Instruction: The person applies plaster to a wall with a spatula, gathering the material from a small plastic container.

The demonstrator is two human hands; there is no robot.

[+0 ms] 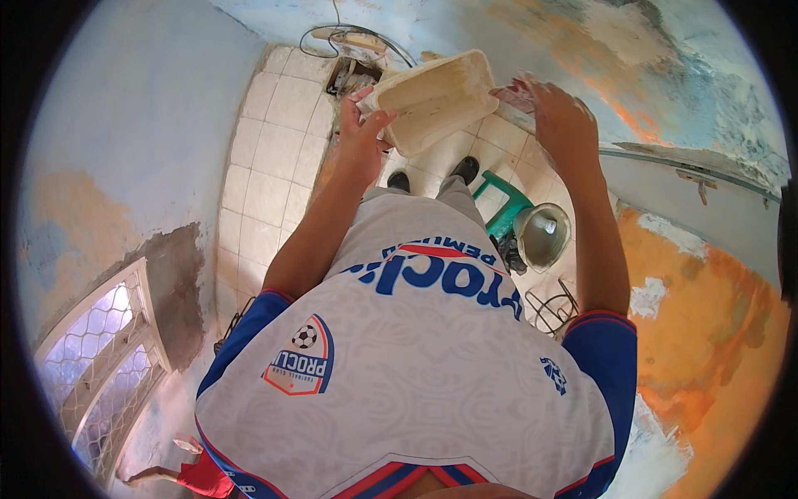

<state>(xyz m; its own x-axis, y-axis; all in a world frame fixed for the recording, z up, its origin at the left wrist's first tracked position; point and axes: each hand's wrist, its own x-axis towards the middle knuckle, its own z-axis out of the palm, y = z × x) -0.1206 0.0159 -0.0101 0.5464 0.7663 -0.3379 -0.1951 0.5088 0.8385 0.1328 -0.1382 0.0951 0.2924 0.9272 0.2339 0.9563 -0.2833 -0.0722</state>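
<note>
My left hand (364, 137) is closed on the left side of a beige rectangular tub (436, 104), which is tilted so its inside shows. The tub's walls and floor carry pale, dried-looking smears. At the tub's right corner is my right hand (555, 116), its fingers stretched toward the rim and coated with whitish paste. Whether those fingertips touch the rim is hard to tell. I see no tool in the right hand.
Below stand a green plastic stool (503, 208), a grey bucket (543, 237) and a dark wire rack (553, 308) on floor tiles. A black cable (366, 35) loops near the patchy wall. At lower left are a grilled window (104, 358) and a person's red clothing (206, 476).
</note>
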